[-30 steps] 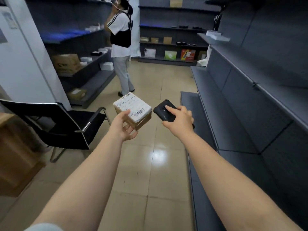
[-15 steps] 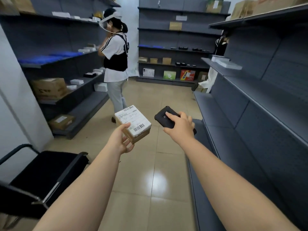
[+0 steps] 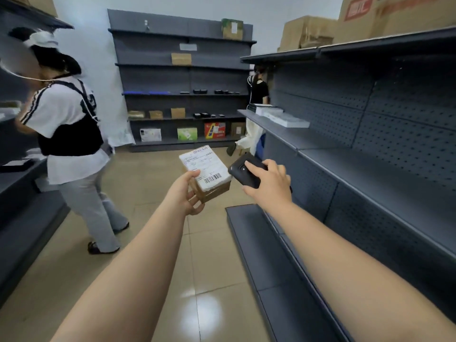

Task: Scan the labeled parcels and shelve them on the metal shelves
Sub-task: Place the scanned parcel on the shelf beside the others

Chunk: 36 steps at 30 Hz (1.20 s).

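Your left hand (image 3: 188, 193) grips the parcel (image 3: 207, 176) from below and behind, thumb lying on its white label (image 3: 203, 166), barcode facing up. Your right hand (image 3: 270, 186) is wrapped around the black scanner (image 3: 243, 172), index finger resting on its top; the scanner sits just beside the parcel's right edge. Both are held out over the tiled floor (image 3: 148, 267), near the grey metal shelves (image 3: 370, 174) on your right, whose middle tier carries only flat white boxes (image 3: 281, 116) at its far end. Large cardboard cartons (image 3: 308, 32) stand on the top tier. The far shelving unit (image 3: 182, 95) holds small cardboard boxes and coloured cartons on its lower tiers. A person in a white shirt (image 3: 66, 129) stands at the left shelves.
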Each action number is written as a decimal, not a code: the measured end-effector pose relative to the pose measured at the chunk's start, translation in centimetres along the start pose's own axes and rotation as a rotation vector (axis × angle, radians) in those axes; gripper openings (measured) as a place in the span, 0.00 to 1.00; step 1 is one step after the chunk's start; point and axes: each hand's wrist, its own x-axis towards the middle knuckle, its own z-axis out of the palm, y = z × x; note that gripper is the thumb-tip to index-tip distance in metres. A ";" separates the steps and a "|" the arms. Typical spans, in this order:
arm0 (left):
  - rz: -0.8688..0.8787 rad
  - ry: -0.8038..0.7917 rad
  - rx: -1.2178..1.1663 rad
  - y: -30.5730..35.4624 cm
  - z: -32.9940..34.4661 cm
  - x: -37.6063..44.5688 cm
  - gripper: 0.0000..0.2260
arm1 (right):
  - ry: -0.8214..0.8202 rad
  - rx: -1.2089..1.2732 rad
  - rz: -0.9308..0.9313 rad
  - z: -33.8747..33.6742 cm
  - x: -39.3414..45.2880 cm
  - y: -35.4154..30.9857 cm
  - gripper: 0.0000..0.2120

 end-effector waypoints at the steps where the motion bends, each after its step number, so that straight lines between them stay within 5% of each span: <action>1: -0.001 -0.028 0.015 0.9 1.8 2.6 0.17 | 0.024 0.003 0.027 0.2 2.5 1.2 0.29; 15: -0.036 -0.210 0.163 12.0 22.4 33.4 0.14 | 0.134 -0.064 0.312 4.9 35.4 15.4 0.30; 21: -0.086 -0.369 0.420 15.0 31.6 44.7 0.10 | 0.273 -0.138 0.487 6.8 45.6 21.2 0.31; 31: -0.174 -0.807 0.809 13.2 47.3 56.5 0.24 | 0.458 -0.201 0.891 7.0 51.0 28.5 0.33; 36: -0.200 -0.942 0.980 11.0 53.7 58.0 0.22 | 0.537 -0.197 0.992 6.4 51.1 31.1 0.33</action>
